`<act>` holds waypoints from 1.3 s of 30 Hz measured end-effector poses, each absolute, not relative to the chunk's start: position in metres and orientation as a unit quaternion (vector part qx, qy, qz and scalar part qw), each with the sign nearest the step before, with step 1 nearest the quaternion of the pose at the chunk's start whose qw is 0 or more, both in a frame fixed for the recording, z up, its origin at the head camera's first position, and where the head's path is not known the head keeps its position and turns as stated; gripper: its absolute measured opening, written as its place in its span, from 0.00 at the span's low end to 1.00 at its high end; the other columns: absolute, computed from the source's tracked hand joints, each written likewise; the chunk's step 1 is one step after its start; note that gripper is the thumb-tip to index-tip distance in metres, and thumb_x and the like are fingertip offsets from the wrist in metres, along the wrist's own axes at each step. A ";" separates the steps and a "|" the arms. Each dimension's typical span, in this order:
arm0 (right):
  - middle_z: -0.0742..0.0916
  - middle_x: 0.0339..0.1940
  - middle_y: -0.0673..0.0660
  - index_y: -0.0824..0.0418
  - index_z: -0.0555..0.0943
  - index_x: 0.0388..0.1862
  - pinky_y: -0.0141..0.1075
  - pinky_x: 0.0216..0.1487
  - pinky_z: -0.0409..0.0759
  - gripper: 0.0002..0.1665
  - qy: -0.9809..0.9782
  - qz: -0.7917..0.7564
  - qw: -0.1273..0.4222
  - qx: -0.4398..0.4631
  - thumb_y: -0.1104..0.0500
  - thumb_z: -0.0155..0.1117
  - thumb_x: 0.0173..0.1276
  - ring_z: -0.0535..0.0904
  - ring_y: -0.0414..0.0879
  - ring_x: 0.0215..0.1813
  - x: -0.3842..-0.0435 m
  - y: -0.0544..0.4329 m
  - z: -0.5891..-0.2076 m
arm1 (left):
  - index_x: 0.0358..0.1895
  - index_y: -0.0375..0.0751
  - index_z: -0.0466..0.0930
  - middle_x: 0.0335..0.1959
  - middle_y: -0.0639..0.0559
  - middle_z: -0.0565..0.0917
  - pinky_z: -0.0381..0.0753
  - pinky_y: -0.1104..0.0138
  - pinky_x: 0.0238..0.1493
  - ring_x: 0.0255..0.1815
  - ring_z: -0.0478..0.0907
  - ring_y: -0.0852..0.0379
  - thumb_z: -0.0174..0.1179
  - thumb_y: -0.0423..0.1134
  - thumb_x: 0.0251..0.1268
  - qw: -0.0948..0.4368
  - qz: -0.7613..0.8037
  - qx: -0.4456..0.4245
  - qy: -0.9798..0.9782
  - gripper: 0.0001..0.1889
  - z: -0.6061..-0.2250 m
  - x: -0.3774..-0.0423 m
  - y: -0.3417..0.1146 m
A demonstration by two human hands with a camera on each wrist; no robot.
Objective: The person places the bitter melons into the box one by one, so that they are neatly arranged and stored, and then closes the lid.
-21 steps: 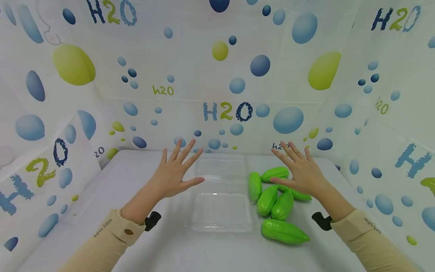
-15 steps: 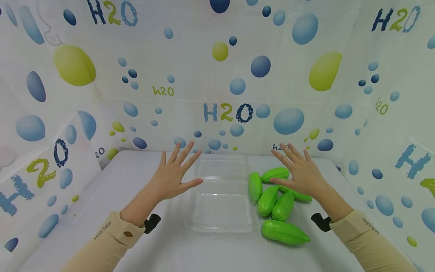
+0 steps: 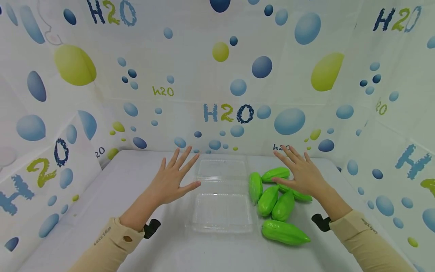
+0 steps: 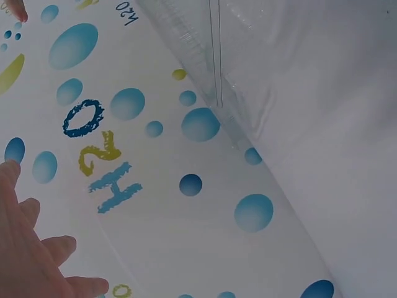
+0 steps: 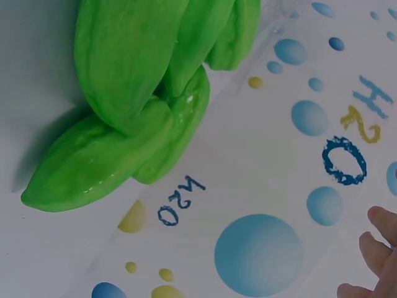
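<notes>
My left hand (image 3: 168, 182) hovers with fingers spread, just left of a clear plastic clamshell container (image 3: 221, 211) that lies unfolded on the table. Nothing is in its grasp. On the other side, my right hand (image 3: 302, 172) is also spread and holds nothing; in the head view it overlaps the back of a pile of bright green, ridged, pointed vegetables (image 3: 267, 200). One more such vegetable (image 3: 284, 232) lies apart at the front of the pile. The right wrist view shows the pile (image 5: 124, 56) close up, with the fingertips (image 5: 375, 251) at the edge.
A white-covered table (image 3: 217, 253) carries everything. Behind it and along both sides stands a white curtain (image 3: 190, 49) printed with bubbles and H2O lettering. Dark wrist straps (image 3: 151, 228) sit at the cuffs of beige sleeves (image 3: 105, 245).
My left hand has drifted slightly down and to the left, its fingers still spread. The right hand has barely shifted. Container and green vegetables stay in place.
</notes>
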State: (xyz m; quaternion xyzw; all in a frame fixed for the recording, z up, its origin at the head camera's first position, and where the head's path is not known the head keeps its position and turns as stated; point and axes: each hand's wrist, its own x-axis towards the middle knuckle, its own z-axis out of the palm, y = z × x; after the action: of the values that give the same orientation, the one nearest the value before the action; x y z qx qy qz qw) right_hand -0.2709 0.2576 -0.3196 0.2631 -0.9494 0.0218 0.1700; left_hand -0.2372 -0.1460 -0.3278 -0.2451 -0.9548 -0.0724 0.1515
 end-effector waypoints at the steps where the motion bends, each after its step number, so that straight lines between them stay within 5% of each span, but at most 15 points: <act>1: 0.60 0.71 0.63 0.50 0.55 0.72 0.63 0.64 0.45 0.49 -0.950 0.021 0.169 0.261 0.31 0.56 0.57 0.49 0.59 0.71 -0.272 0.258 -0.320 | 0.73 0.56 0.41 0.74 0.51 0.37 0.41 0.34 0.60 0.71 0.32 0.40 0.47 0.65 0.60 0.150 -0.075 -0.245 -0.955 0.42 -0.329 -0.237 -0.147; 39: 0.61 0.70 0.64 0.54 0.58 0.71 0.62 0.63 0.49 0.46 -0.961 0.044 0.139 0.235 0.34 0.56 0.60 0.52 0.61 0.70 -0.285 0.272 -0.339 | 0.73 0.52 0.40 0.74 0.50 0.37 0.51 0.37 0.60 0.70 0.42 0.36 0.47 0.61 0.64 0.115 -0.198 -0.238 -0.944 0.40 -0.371 -0.228 -0.150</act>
State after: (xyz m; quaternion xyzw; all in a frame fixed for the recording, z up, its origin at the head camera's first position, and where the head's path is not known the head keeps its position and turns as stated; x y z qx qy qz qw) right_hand -0.2852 0.2724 -0.3391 0.2346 -0.9611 0.0438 0.1389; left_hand -0.2278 -0.1502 -0.3707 -0.2378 -0.9440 -0.1979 0.1148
